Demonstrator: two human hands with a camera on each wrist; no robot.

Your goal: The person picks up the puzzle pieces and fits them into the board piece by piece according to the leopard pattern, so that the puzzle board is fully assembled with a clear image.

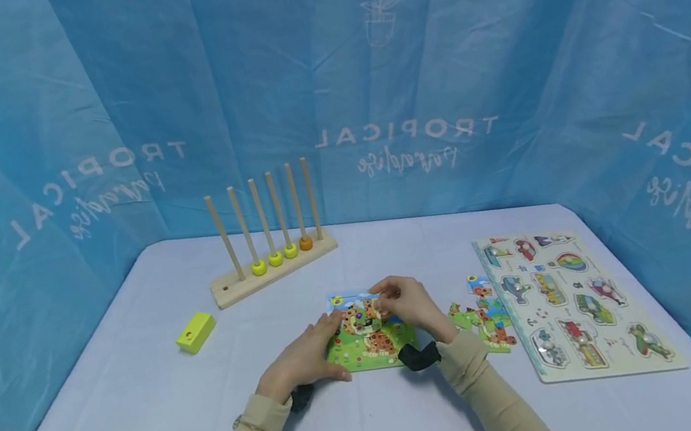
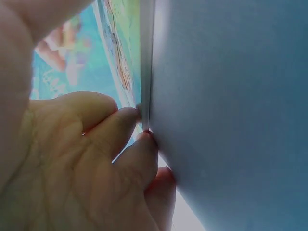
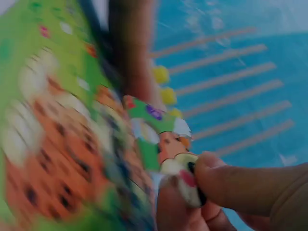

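Observation:
A square jigsaw puzzle board, green with a spotted cartoon animal, lies in front of me on the table. My left hand rests along its left side, thumb stretched out near the lower corner. In the left wrist view several fingertips touch the board's edge. Thumb and fingers of my right hand pinch a puzzle piece over the board's upper part. This piece shows part of the spotted animal on green, and it stands tilted to the board in the right wrist view.
Several loose puzzle pieces lie to the right of the board. Beyond them is a large knob puzzle of vehicles. A wooden peg rack with yellow and orange beads stands at back left. Nearer is a yellow block.

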